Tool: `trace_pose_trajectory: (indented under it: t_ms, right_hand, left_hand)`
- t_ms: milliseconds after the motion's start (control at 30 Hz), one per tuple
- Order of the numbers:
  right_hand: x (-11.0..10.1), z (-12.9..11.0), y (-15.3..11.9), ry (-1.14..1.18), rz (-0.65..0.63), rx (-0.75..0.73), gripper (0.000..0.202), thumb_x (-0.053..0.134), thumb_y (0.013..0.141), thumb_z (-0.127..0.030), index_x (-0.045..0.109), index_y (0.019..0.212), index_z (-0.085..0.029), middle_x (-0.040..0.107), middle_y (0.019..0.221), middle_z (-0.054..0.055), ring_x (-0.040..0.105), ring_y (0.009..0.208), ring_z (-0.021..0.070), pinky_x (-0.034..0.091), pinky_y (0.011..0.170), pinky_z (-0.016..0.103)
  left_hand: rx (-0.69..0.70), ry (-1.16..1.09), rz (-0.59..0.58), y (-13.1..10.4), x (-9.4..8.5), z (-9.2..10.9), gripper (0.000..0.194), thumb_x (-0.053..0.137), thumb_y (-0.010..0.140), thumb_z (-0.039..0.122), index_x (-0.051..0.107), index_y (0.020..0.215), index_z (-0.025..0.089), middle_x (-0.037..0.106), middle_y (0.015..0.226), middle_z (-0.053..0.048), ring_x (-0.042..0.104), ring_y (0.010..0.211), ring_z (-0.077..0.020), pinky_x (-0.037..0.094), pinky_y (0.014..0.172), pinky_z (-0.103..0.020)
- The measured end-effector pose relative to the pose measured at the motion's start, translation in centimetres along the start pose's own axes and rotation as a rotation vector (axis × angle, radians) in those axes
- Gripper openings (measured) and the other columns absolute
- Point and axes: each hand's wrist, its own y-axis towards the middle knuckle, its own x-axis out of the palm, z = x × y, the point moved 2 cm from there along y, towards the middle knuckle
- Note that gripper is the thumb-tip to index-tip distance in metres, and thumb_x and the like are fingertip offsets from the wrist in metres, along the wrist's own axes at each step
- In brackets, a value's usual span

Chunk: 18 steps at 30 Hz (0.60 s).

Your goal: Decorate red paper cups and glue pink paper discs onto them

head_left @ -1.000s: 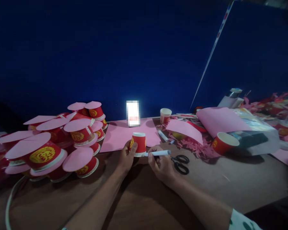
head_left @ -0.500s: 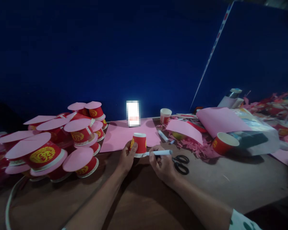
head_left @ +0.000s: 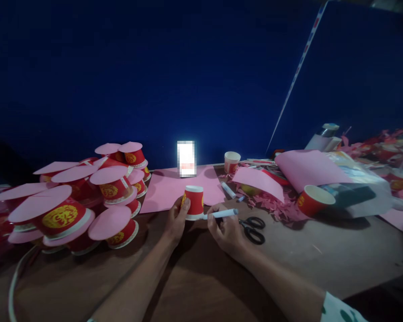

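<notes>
My left hand (head_left: 176, 221) grips a red paper cup (head_left: 195, 204) by its left side, the thumb over its yellow emblem. The cup is upside down, its white base on top and its rim below. In my right hand (head_left: 225, 228) is a white marker (head_left: 224, 213), pinched between thumb and fingers. The marker's tip points left and is at the cup's lower right rim; whether it touches is too small to tell. Black-handled scissors (head_left: 254, 230) lie just right of my right hand. Behind the cup a pink sheet (head_left: 164, 191) lies flat on the table.
Red cups topped with pink paper discs (head_left: 110, 222) are stacked at the left. A marker cap or pen (head_left: 228, 190), an upright cup (head_left: 232, 162), pink scraps (head_left: 282, 208), a tilted cup (head_left: 315, 200) and a plastic bag (head_left: 359, 197) are at the right. A bright blurred rectangle (head_left: 187, 157) stands behind.
The held cup has shifted and turned slightly, with less of its left emblem showing. My right hand and the marker have moved a little left, and the marker tilts a bit more.
</notes>
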Motion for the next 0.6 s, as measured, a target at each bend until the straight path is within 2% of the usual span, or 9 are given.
trace_pose_trajectory:
  t_ms: [333, 600]
  right_hand:
    - [0.01, -0.25, -0.08, -0.025, 0.029, 0.003, 0.012, 0.043, 0.084, -0.02, 0.052, 0.076, -0.018, 0.055, 0.062, 0.0, 0.05, 0.055, 0.013, 0.037, 0.054, 0.024]
    - [-0.06, 0.03, -0.08, -0.011, 0.052, 0.025, 0.01, 0.045, 0.083, -0.02, 0.053, 0.077, -0.018, 0.053, 0.061, -0.001, 0.049, 0.053, 0.0124, 0.037, 0.052, 0.023]
  left_hand:
    - [-0.027, 0.011, 0.002, -0.11, 0.04, 0.29, 0.028, 0.056, 0.079, 0.043, 0.062, 0.085, 0.016, 0.063, 0.073, 0.0, 0.054, 0.066, -0.013, 0.041, 0.063, -0.024]
    - [-0.01, 0.0, -0.048, -0.16, 0.13, 0.37, 0.026, 0.055, 0.081, 0.04, 0.062, 0.086, 0.016, 0.062, 0.072, 0.0, 0.053, 0.064, -0.0123, 0.04, 0.06, -0.023]
